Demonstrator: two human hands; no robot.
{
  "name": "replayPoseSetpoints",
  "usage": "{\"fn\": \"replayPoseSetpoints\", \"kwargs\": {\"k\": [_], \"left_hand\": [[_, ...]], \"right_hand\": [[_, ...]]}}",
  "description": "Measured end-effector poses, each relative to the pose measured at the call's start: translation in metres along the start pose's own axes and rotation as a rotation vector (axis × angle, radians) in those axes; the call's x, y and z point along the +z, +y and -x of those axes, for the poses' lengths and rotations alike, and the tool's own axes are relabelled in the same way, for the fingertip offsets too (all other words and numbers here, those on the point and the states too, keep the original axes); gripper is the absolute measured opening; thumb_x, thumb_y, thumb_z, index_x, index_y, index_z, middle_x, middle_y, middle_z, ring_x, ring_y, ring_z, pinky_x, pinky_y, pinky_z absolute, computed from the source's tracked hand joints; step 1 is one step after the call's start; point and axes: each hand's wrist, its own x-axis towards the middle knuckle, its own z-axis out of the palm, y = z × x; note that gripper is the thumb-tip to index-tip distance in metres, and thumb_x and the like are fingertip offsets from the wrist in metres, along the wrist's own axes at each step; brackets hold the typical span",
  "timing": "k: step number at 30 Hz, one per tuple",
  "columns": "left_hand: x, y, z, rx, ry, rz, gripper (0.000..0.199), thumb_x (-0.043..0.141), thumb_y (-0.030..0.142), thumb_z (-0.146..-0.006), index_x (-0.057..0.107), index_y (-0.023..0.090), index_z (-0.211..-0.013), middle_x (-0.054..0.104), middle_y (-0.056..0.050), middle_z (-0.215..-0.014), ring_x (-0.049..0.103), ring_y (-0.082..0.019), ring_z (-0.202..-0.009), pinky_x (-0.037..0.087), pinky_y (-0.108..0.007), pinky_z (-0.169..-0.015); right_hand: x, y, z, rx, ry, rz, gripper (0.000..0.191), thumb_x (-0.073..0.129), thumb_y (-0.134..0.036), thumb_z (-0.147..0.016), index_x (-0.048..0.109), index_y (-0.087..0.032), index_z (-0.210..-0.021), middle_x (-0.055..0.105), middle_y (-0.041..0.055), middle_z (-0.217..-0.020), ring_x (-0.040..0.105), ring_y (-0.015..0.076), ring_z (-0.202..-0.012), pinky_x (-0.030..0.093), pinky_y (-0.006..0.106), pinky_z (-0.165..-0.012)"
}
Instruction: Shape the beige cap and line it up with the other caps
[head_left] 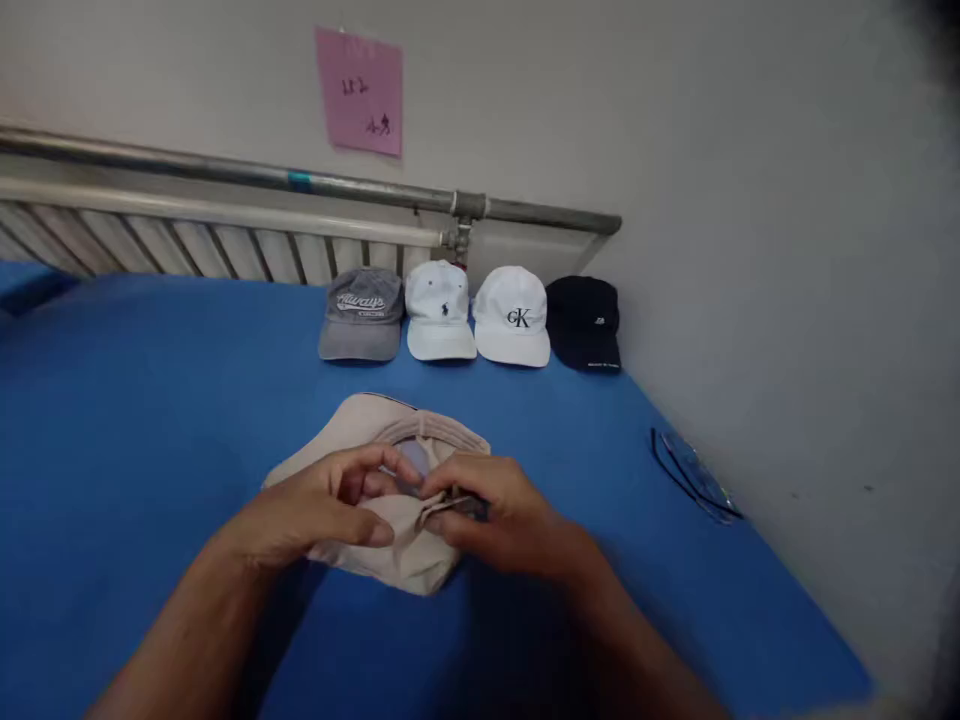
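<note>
Beige fabric is handled by both hands near the middle of the blue bench (pixel 187 400), where the beige cap (pixel 360 420) is held with its open inside partly exposed and its brim turned toward the left. By the right hand (pixel 499 505), a narrow strap (pixel 431 510) at the cap's opening is pinched between thumb and index finger, the grip being closed on it; a small dark piece is partly hidden at the same fingers, and what it is cannot be told. The grip of the left hand (pixel 337 500) is partly open, with the thumb laid over the cap's fabric and the fingers curved above the opening, a gap being left between them. Beyond the cap, a row is formed by a grey cap (pixel 361 315), a white cap with a small dark rider emblem (pixel 441 315), a white cap lettered CK (pixel 512 318) and a black cap (pixel 583 322), all with brims turned toward the near side. Eyeglasses (pixel 697 498) are placed near the right edge. Above the radiator (pixel 225 252) and a metal pipe (pixel 225 171), a pink note (pixel 360 92) is fixed to the wall (pixel 750 250)
</note>
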Motion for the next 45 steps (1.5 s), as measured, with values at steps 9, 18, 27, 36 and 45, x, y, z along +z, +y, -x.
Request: {"fn": "replayPoseSetpoints", "kwargs": {"k": [9, 18, 27, 36, 45], "left_hand": [[0.001, 0.003, 0.000, -0.022, 0.035, -0.068, 0.031, 0.082, 0.019, -0.069, 0.063, 0.019, -0.093, 0.063, 0.004, -0.078, 0.054, -0.006, -0.064, 0.040, -0.015, -0.056], [0.009, 0.013, 0.001, 0.164, 0.136, -0.786, 0.016, 0.066, 0.034, -0.086, 0.067, 0.019, -0.091, 0.062, -0.003, -0.104, 0.056, -0.017, -0.096, 0.043, -0.027, -0.082], [0.006, 0.017, 0.016, -0.016, 0.101, -0.691, 0.027, 0.060, 0.045, -0.089, 0.066, 0.019, -0.087, 0.052, 0.004, -0.069, 0.044, -0.009, -0.059, 0.033, -0.019, -0.051], [-0.011, 0.027, 0.034, -0.082, 0.062, -0.626, 0.027, 0.060, 0.045, -0.089, 0.068, 0.021, -0.097, 0.058, 0.002, -0.076, 0.046, -0.009, -0.061, 0.035, -0.017, -0.052], [0.001, 0.023, 0.023, -0.021, -0.023, -0.642, 0.020, 0.063, 0.038, -0.088, 0.067, 0.019, -0.092, 0.053, 0.003, -0.071, 0.046, -0.009, -0.062, 0.037, -0.017, -0.055]], "right_hand": [[-0.002, -0.003, -0.001, -0.023, 0.038, 0.017, 0.012, 0.070, -0.011, -0.075, 0.070, -0.017, -0.086, 0.071, -0.0007, -0.079, 0.062, 0.0117, -0.071, 0.047, 0.023, -0.071], [-0.001, 0.001, 0.001, -0.066, 0.127, 0.143, 0.018, 0.066, -0.005, -0.074, 0.067, -0.019, -0.086, 0.070, -0.0017, -0.080, 0.061, 0.0117, -0.071, 0.048, 0.023, -0.072], [-0.010, 0.005, 0.006, 0.007, 0.197, 0.025, 0.013, 0.070, -0.015, -0.075, 0.069, -0.021, -0.087, 0.069, -0.0007, -0.079, 0.060, 0.0140, -0.072, 0.047, 0.028, -0.073], [-0.005, 0.006, 0.007, 0.271, 0.198, -0.485, 0.010, 0.074, -0.022, -0.071, 0.068, -0.022, -0.079, 0.061, -0.0039, -0.070, 0.051, 0.0102, -0.063, 0.040, 0.024, -0.060], [0.008, 0.009, 0.000, 0.250, 0.212, -0.359, 0.006, 0.071, -0.024, -0.074, 0.068, -0.021, -0.079, 0.060, -0.0042, -0.068, 0.047, 0.0096, -0.061, 0.039, 0.024, -0.059]]}}
